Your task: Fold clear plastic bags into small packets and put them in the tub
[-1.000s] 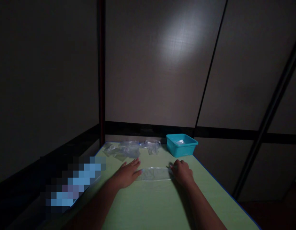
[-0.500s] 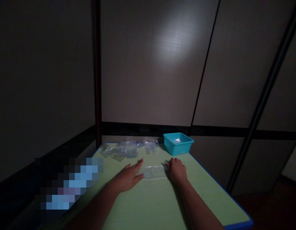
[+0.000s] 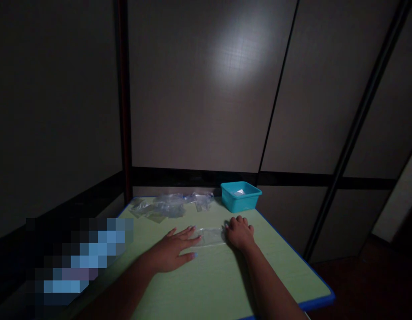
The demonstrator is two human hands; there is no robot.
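Note:
A clear plastic bag (image 3: 210, 237), folded into a flat strip, lies across the green table (image 3: 199, 284) between my hands. My left hand (image 3: 174, 250) rests at its left end, palm down, with the fingers spread and the fingertips on the plastic. At the right end my right hand (image 3: 239, 232) is closed, its fingers curled over the edge of the bag. How much plastic is inside that grip is hidden.
Several crumpled clear plastic bags (image 3: 169, 206) lie along the far left of the table. A turquoise basin (image 3: 241, 198) with a small pale item (image 3: 239, 192) inside stands at the far right. Behind the table rise dark cabinet panels (image 3: 195, 98). A blurred patch covers the left side.
My left hand's fingers have spread and slid over the left end of the plastic bag. My right hand keeps its place at the right end. The whole view has shifted slightly.

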